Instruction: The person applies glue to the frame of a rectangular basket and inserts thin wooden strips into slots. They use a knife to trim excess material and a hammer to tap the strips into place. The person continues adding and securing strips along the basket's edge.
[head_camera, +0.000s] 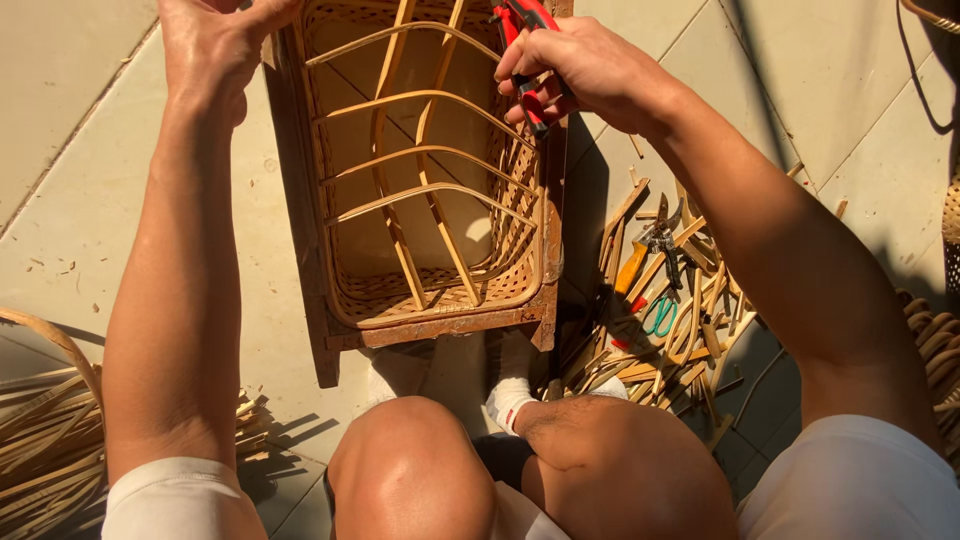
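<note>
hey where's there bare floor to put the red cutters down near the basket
Bare tile lies left of the basket, beyond the left hand, and upper right past the right hand holding the red cutters. The scrap pile with tools and cane strips are crowded.

A woven rattan basket (430, 180) is set inside a wooden frame (440, 325) on the tiled floor (80, 200), ahead of the knees. Cut cane offcuts (650, 330) are piled to the frame's right, with pliers (655, 240) and scissors (660, 315) lying on them. Cane strips (40, 440) are heaped at the left.
</note>
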